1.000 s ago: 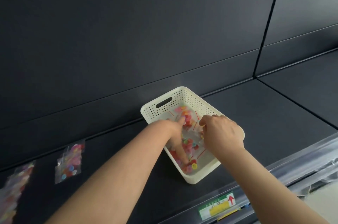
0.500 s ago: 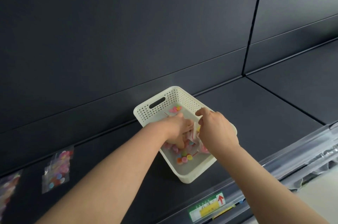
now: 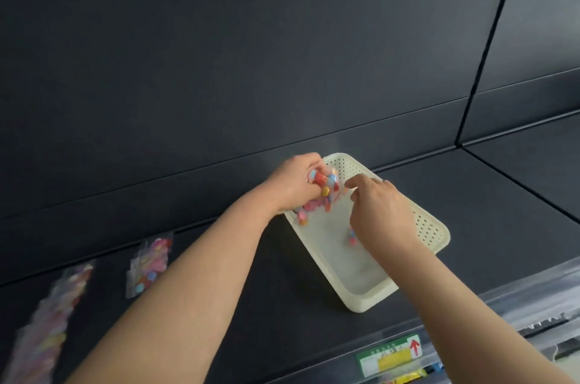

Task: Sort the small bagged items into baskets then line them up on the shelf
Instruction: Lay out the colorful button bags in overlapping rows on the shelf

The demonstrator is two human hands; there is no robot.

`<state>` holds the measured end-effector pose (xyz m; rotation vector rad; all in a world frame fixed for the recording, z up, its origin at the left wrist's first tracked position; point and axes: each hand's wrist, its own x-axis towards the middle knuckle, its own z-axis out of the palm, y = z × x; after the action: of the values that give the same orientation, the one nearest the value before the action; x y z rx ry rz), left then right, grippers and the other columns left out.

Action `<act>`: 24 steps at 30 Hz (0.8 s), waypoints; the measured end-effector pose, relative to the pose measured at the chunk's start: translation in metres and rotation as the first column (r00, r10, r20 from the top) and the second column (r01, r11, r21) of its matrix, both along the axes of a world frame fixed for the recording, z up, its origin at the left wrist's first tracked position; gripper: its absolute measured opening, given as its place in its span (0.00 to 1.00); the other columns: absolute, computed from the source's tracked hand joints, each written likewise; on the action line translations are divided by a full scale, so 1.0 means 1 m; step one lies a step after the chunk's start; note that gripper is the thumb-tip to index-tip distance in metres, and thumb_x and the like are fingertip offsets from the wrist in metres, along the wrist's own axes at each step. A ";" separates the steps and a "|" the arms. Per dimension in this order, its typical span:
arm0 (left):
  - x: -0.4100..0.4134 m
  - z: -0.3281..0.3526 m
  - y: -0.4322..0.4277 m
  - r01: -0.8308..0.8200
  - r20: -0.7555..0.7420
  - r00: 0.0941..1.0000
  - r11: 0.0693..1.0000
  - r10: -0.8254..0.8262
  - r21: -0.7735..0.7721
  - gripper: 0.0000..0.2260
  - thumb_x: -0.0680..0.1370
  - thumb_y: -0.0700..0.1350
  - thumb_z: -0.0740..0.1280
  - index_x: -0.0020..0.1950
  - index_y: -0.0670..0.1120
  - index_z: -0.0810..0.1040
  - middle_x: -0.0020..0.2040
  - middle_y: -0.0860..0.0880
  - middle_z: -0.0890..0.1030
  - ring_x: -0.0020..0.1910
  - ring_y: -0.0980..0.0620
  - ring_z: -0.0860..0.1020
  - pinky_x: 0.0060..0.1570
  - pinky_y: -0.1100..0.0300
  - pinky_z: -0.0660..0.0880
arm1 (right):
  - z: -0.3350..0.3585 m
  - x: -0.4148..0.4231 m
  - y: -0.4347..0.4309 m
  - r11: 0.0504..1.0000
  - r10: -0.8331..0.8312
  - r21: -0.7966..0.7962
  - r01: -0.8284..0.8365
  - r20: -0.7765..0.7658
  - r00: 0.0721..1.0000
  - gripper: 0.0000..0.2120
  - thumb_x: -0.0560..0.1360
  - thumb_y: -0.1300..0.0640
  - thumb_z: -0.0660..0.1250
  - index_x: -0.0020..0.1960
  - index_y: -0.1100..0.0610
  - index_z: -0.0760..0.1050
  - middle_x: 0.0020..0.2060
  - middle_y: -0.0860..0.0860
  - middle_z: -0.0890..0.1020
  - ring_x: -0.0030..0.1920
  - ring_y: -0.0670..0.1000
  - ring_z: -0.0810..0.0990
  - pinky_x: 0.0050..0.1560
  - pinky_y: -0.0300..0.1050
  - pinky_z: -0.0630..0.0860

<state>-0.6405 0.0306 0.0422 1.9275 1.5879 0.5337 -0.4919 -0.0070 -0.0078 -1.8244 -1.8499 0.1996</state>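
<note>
Head view: the white basket (image 3: 434, 237) stands on the dark shelf (image 3: 486, 226), set askew to the shelf's front edge. The left hand (image 3: 293, 186) is raised over the basket's far-left corner. Its grip is clamped on a bundle of clear bags (image 3: 324, 187) filled with small coloured pieces, and the bundle hangs partly over the basket's left rim. The right hand (image 3: 381, 214) sits over the middle of the basket with fingers curled downward and the forefinger toward the bundle. A fleck of colour (image 3: 352, 236) shows under its palm; whether that grip holds a bag cannot be told. Two loose bags lie on the shelf well to the left of the basket, a nearer bag (image 3: 150, 261) and a farther bag (image 3: 50, 321), the latter blurred.

Assessment: the sorting step is in hand and lining-up has not begun. The next move calls for settling the bundle fully inside the basket's walls, clear of the left rim. The two loose bags then need collecting.
</note>
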 end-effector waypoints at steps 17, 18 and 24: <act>-0.128 -0.086 -0.058 -0.205 -0.388 0.913 0.965 0.128 -0.165 0.27 0.71 0.52 0.75 0.67 0.53 0.70 0.66 0.49 0.66 0.65 0.46 0.68 0.58 0.49 0.73 | -0.024 -0.108 -0.012 0.956 0.242 -0.191 -0.221 0.092 0.966 0.22 0.73 0.67 0.58 0.66 0.57 0.68 0.53 0.57 0.80 0.54 0.58 0.79 0.47 0.47 0.72; -0.129 -0.085 -0.060 -0.177 -0.307 0.945 0.963 0.109 -0.204 0.32 0.69 0.51 0.77 0.70 0.54 0.67 0.69 0.50 0.64 0.67 0.46 0.67 0.64 0.50 0.71 | -0.024 -0.105 -0.011 0.961 0.224 -0.187 -0.202 0.108 0.969 0.21 0.73 0.67 0.58 0.66 0.58 0.69 0.52 0.57 0.80 0.54 0.58 0.78 0.47 0.48 0.73; -0.161 -0.079 -0.075 -0.314 0.116 0.937 0.940 0.330 -0.135 0.23 0.73 0.47 0.75 0.66 0.56 0.74 0.65 0.53 0.74 0.59 0.52 0.76 0.58 0.52 0.77 | -0.026 -0.119 -0.021 0.955 0.285 -0.122 -0.271 0.121 0.951 0.24 0.75 0.65 0.60 0.70 0.54 0.68 0.59 0.53 0.77 0.59 0.55 0.75 0.50 0.45 0.72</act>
<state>-0.8016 -0.0441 -0.0364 1.5192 1.8131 0.6775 -0.6106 -0.0278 -0.0341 -1.6725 -2.2316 0.2824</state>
